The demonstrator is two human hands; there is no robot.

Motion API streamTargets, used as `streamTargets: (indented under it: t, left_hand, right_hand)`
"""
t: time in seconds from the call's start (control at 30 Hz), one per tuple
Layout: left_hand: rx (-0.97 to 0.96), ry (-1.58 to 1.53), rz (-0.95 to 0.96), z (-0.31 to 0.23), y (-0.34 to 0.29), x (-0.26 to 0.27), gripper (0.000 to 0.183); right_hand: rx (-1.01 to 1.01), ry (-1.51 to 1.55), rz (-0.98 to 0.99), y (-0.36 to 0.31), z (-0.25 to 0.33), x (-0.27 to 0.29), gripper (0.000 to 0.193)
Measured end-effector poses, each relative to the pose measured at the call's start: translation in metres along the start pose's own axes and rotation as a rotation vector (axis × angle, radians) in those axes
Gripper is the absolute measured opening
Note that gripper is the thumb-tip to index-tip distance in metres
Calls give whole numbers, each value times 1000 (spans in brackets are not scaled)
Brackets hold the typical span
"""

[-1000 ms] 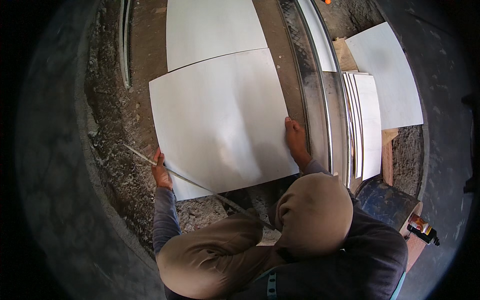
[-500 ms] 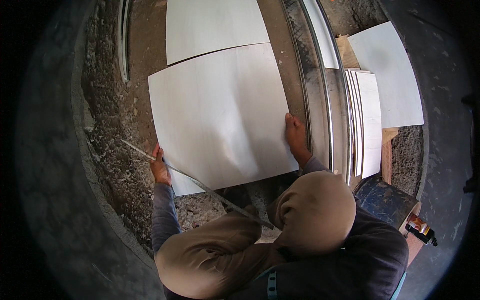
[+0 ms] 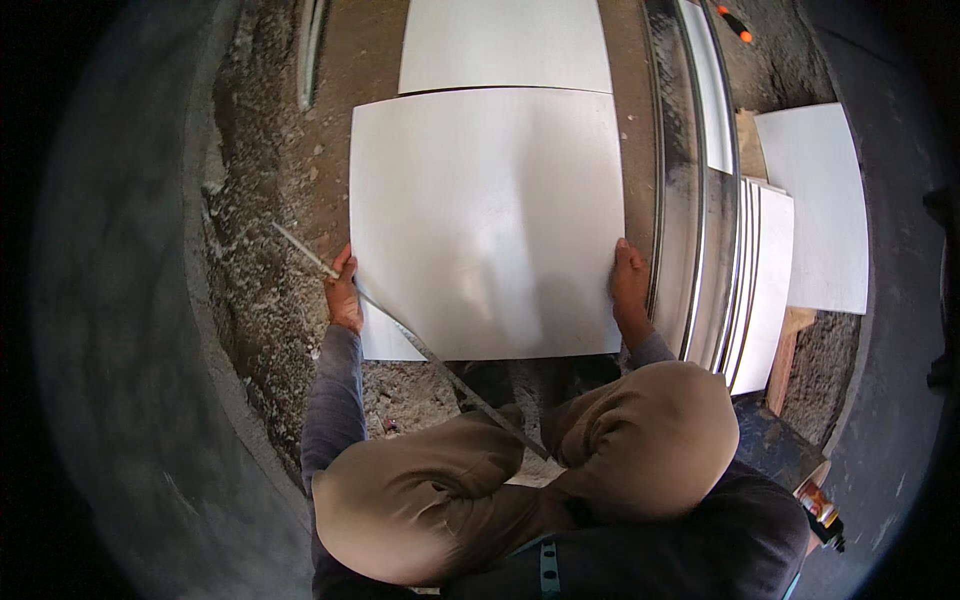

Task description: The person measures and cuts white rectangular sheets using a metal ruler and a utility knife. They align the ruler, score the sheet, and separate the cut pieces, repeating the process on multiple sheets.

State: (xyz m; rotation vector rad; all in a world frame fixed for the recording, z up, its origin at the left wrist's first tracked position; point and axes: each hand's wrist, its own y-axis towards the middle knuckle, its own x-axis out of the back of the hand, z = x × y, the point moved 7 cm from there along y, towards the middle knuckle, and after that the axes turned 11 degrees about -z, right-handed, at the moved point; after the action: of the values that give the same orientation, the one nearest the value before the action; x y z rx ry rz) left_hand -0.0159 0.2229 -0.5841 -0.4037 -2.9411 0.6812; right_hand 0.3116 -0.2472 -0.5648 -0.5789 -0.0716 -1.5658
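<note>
A large white flat board (image 3: pixel 480 220) lies in front of me, its near edge close to my legs. My left hand (image 3: pixel 344 300) is closed at its left edge, and also holds a long thin metal strip (image 3: pixel 450 375). That strip slants across the board's near left corner down between my knees; I cannot tell whether it is a ruler. On the opposite edge, my right hand (image 3: pixel 629 290) grips the board, its fingers partly hidden. A second white board (image 3: pixel 505 45) lies beyond, its near edge along the first board's far edge.
Long metal rails (image 3: pixel 699 200) run along the right. Beyond them are a stack of narrow white boards (image 3: pixel 768 285) and another white sheet (image 3: pixel 825 210). A small bottle (image 3: pixel 820 510) sits by my right side. An orange-and-black handle (image 3: pixel 734 23) lies far right; metal strips (image 3: pixel 311 55) far left.
The view has turned, and the board now looks squarer to me and farther right in the picture. Both hands keep their hold. The orange-and-black handle shows more fully at the far right.
</note>
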Motion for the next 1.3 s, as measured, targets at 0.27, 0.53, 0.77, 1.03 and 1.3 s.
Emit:
streamTargets:
  t: [0.27,0.53,0.77,1.03,1.3]
  left_hand:
    - [50,-13,-10,1,-1,0,36]
    - [27,55,-20,0,1,0,35]
    - [7,33,4,-6,1,-5,36]
    - [23,25,-26,-14,-5,-11,35]
    - [45,52,-22,-6,-1,-5,36]
  right_hand:
    - [24,-1,11,1,-3,-1,40]
    - [54,-59,9,4,-5,2,43]
    - [74,-7,21,1,-1,0,43]
    - [83,62,-9,3,-7,1,44]
    - [24,72,-9,0,-6,-1,43]
